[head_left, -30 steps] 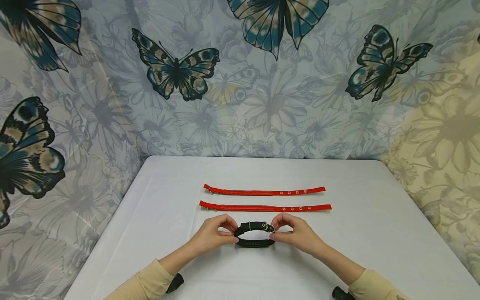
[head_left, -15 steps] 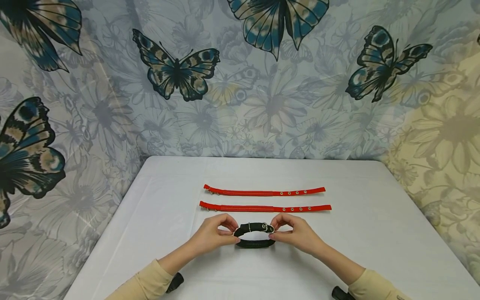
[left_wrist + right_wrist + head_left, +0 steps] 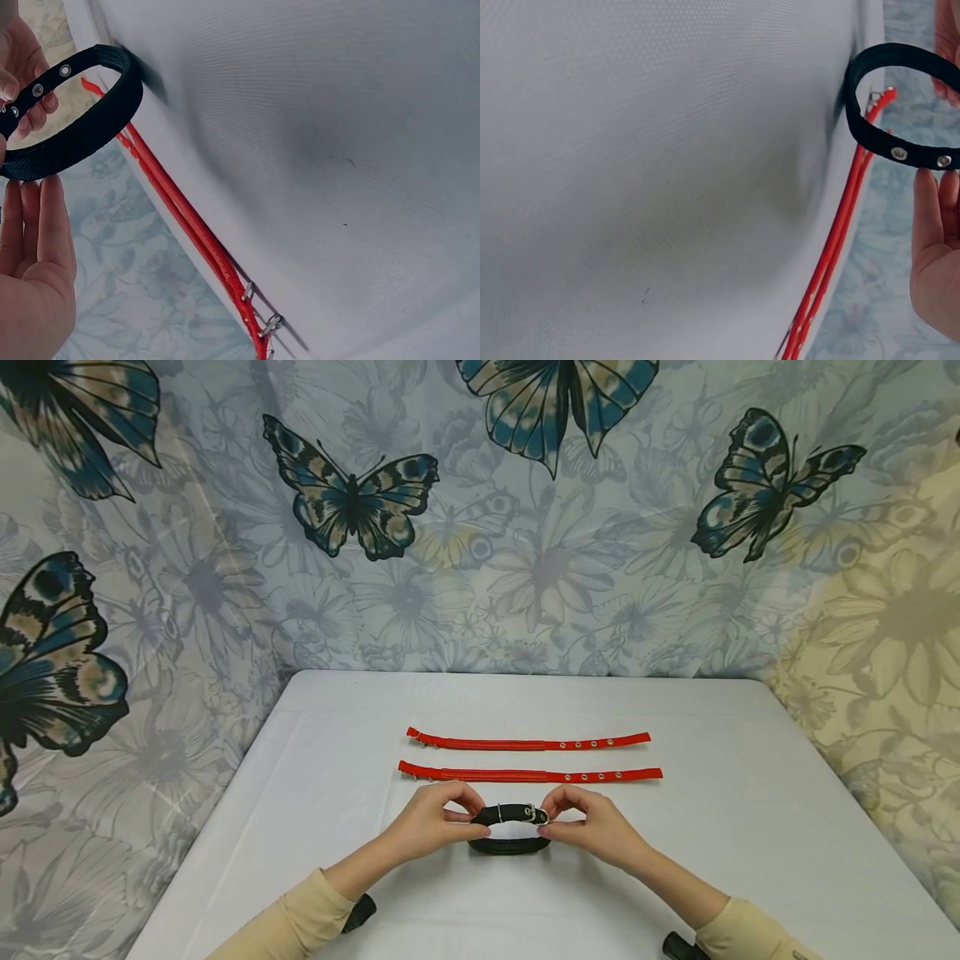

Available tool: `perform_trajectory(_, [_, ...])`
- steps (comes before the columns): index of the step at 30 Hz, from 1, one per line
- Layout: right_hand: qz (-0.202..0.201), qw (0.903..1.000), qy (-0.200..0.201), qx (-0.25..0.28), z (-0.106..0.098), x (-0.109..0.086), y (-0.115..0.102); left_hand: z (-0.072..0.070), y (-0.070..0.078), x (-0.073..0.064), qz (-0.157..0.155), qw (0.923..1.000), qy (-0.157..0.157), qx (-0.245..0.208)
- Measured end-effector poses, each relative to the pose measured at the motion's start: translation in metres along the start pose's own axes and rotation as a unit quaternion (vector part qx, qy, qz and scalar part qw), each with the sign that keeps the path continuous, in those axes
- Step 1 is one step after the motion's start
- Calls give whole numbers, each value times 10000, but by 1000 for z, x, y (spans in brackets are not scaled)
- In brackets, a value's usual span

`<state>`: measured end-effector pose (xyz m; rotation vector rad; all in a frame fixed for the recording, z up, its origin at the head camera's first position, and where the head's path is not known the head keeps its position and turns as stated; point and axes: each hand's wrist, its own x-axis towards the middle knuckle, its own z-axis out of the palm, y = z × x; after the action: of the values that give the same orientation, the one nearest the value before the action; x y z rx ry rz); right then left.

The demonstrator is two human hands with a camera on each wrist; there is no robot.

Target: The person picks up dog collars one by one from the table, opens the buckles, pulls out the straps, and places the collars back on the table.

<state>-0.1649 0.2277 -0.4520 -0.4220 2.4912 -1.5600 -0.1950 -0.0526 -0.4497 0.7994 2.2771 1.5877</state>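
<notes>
A black collar (image 3: 510,847), bent into a ring with its silver buckle on the far side, is held up between both hands. My left hand (image 3: 433,820) pinches the ring's left end between thumb and fingers. At the other end, beside the buckle, my right hand (image 3: 596,827) pinches it too. The left wrist view shows metal eyelets along the strap of the collar (image 3: 97,131), with left-hand fingertips (image 3: 52,199) against its underside. In the right wrist view, fingers of the right hand (image 3: 937,262) touch the strap from below; the thumb is out of frame.
Two red collars (image 3: 525,745) (image 3: 517,775) lie straight and parallel beyond the hands, eyelets toward the right and metal fittings at the left. They rest on a white-covered table (image 3: 735,793). Behind it hangs a butterfly-patterned cloth (image 3: 555,577).
My left hand has shifted slightly to the right along the black collar, its thumb now farther over the ring. The right hand stays in place, and the red collars have not moved.
</notes>
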Motion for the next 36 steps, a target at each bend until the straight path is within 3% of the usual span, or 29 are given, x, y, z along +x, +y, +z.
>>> perform_trajectory(9, [-337, 9980, -126, 510, 0, 1, -5, 0, 2, 0, 64, 9999, -29, 116])
perform_trajectory(21, [-730, 9955, -216, 555, 7, 6, -15, 2, 2, -1, 142, 9998, -2, 105])
perform_trajectory(31, [-693, 9959, -195, 549, 9, 6, -15, 3, 4, -3, 111, 9999, 43, 57])
perform_trajectory(36, [-708, 9960, -214, 500, 9, 6, -16, 6, 9, -1, 386, 9991, 30, 189])
